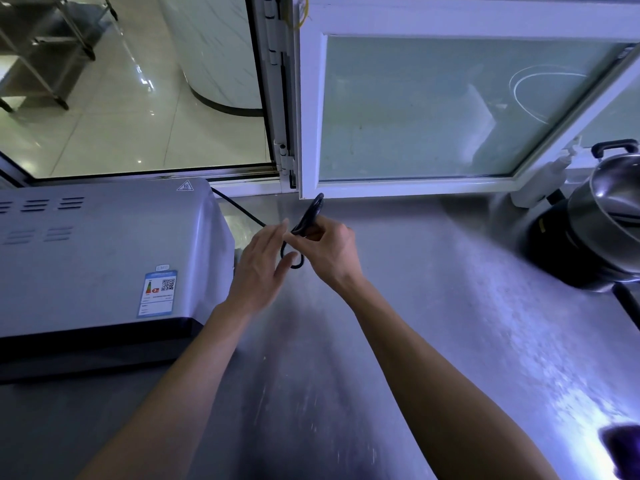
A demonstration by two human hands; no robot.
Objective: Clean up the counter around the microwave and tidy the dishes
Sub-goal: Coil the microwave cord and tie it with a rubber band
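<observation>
At frame centre, the right hand (327,252) pinches a folded loop of thin black power cord (306,220), which trails up-left behind the silver microwave (104,251). The left hand (261,265), fingers spread and empty, hovers just beside it over the steel worktop (433,306).

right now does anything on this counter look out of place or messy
Only the black power cord: it trails loose from behind the microwave across the steel counter. The right hand pinches a gathered loop of it; the left hand is open beside it. No spills or damage visible.
</observation>
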